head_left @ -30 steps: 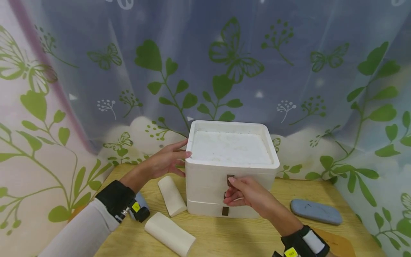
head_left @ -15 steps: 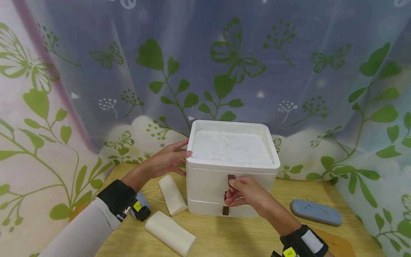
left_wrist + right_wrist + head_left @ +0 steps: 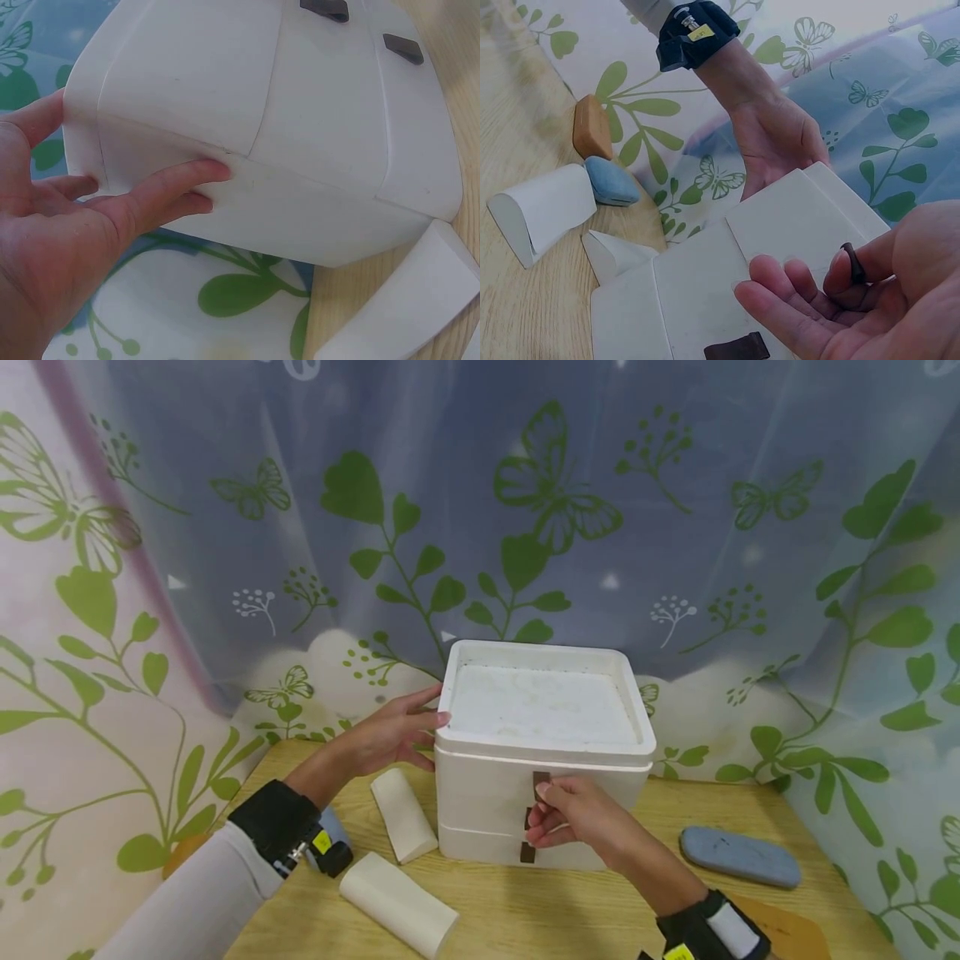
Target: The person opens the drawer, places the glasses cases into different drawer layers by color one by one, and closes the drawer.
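Observation:
A white drawer box [image 3: 480, 793] with a shallow recessed top stands on the wooden table. Its front carries a column of brown pull tabs. My right hand [image 3: 581, 818] pinches the top pull tab [image 3: 853, 262] between thumb and forefinger, the other fingers loosely bent in front of the middle tab [image 3: 737, 349]. The top drawer front juts slightly past the lid. My left hand [image 3: 382, 735] rests against the box's left side, thumb at the upper rim and fingers spread along the wall [image 3: 262, 210]. The bottom tab [image 3: 528, 852] shows below my right hand.
Two cream half-round cases [image 3: 403, 814] lie left of the box. A blue oblong case [image 3: 740, 856] lies to the right, with an orange-brown piece [image 3: 787, 927] partly behind my right wrist. Another blue case [image 3: 611, 180] and a brown one [image 3: 591, 127] sit on the left. A patterned curtain [image 3: 480, 527] hangs behind.
The top drawer front and its tab have come slightly forward with my right hand, showing a small step under the lid. My left hand stays at the box's side.

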A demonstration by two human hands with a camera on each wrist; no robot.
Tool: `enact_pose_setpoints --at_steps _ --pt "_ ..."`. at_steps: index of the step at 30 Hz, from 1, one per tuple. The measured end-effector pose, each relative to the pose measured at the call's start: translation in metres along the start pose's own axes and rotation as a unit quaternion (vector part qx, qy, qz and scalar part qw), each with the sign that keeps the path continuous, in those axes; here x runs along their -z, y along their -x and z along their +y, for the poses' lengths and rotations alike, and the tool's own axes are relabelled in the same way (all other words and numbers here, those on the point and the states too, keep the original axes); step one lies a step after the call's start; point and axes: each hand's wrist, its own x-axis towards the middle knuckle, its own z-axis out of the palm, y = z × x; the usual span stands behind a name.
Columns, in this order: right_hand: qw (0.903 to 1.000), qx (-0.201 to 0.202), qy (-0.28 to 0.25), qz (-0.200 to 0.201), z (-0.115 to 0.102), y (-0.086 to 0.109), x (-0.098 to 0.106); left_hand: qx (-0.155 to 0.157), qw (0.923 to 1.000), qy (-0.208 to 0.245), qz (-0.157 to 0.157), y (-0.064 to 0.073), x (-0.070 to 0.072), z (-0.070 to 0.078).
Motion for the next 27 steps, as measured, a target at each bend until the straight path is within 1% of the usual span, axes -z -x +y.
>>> enact_pose_setpoints --at_steps 7,15,21,27 --pt "0.9999 0.001 0.004 -0.013 0.001 0.006 -0.001 0.0 1.0 -0.003 0.0 0.0 0.0 0.0" --pt "0.9997 0.0 -0.006 -0.023 0.001 0.016 -0.005 -0.005 1.0 0.003 -0.006 0.002 0.0 0.0" --pt "0.9996 0.007 -0.008 -0.027 0.002 0.019 -0.006 -0.011 0.9999 0.008 -0.01 0.002 0.0 -0.001" --pt "0.9993 0.012 0.001 -0.034 0.004 0.021 -0.008 -0.012 0.9999 0.009 -0.006 0.002 0.0 -0.003"
